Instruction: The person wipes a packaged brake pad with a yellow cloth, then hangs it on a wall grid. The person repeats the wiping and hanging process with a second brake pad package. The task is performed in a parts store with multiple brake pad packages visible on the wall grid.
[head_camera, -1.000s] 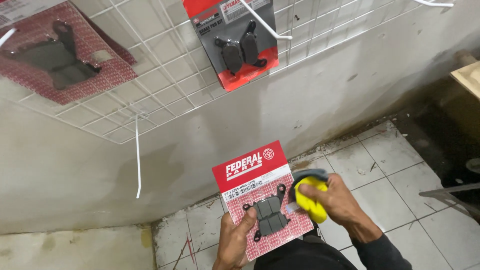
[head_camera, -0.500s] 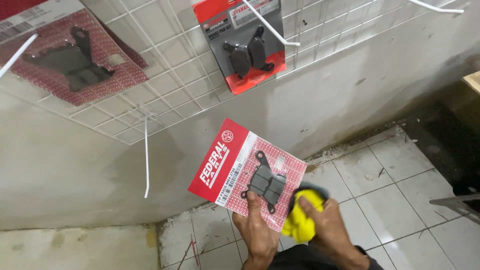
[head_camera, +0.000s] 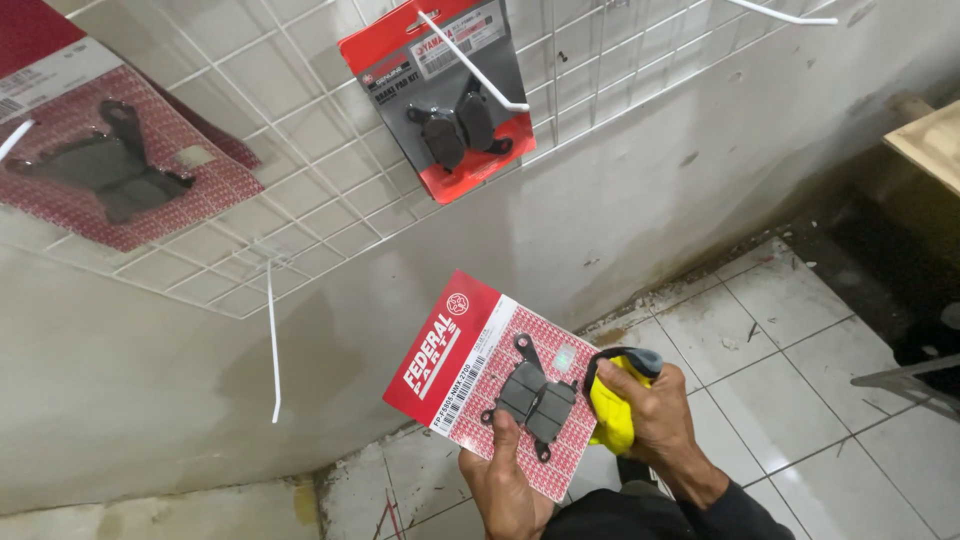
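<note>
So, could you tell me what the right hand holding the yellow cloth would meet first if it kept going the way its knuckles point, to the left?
Most likely the red carded pack of dark brake pads in the left hand: the right hand and its yellow cloth sit just beside the pack's edge, though depth is unclear.

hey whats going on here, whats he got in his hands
A person stands by a wall with a white wire display grid. Their left hand holds a red blister pack of brake pads up by its lower edge. Their right hand grips a yellow cloth at the pack's right edge. Two similar packs hang on the grid, a red and grey one and a red one. The floor is pale tile.
</note>
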